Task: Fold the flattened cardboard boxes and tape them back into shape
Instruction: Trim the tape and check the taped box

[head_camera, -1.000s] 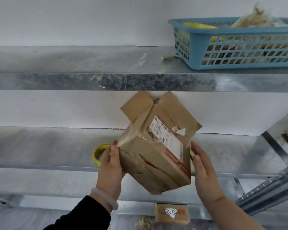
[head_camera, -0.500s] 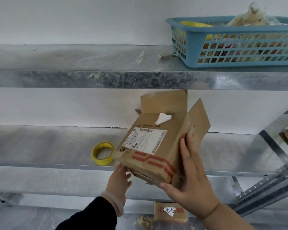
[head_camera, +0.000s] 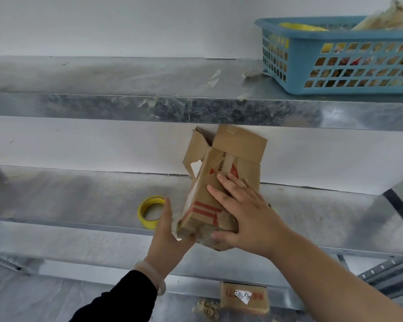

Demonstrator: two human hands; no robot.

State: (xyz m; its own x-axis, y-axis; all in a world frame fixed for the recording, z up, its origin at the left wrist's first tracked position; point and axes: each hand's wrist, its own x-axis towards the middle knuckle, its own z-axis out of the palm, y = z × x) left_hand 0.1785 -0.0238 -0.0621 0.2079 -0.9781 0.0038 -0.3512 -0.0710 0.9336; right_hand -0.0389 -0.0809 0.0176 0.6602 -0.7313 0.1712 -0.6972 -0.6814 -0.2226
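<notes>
Grips a worn cardboard box (head_camera: 204, 201) in mid-air, in front of a galvanised rack, near the centre of the view. Clamps it with the right hand (head_camera: 247, 219), four fingers spread flat over the red-printed face and thumb hooked round the crumpled bottom end at the box's 6 o'clock. Props it from 7 o'clock with the left hand (head_camera: 165, 242), palm against the lower corner, fingers straight and pointing to 12 o'clock alongside the left face; thumb hidden underneath. Wears a pale bracelet (head_camera: 149, 273) and a black sleeve (head_camera: 116, 300) on that arm.

Keeps the box roughly upright, leaning slightly toward 1 o'clock, with the top flaps open and splayed just under the front lip of the upper shelf (head_camera: 126, 75). Shows a white sticker scrap (head_camera: 196, 167) on the left flap and strips of old clear tape across the top of the printed face. Cannot tell whether the bottom end is sealed.

Lying flat on the middle shelf (head_camera: 79, 196), at 9 o'clock of the box: a yellow tape roll (head_camera: 147, 223), its right edge overlapped in the view by the left fingers; cannot tell whether touching.

Standing on the upper shelf at 1 o'clock: a blue plastic basket (head_camera: 340, 59) with a yellow roll (head_camera: 303, 26) and a clear bag inside. Scattered at 12 o'clock on that shelf: scraps of clear tape.

Resting on the lowest level at 6 o'clock: a small carton (head_camera: 244, 298) with a handwritten white label, wood shavings (head_camera: 207, 307) just beside it at its 8 o'clock.
</notes>
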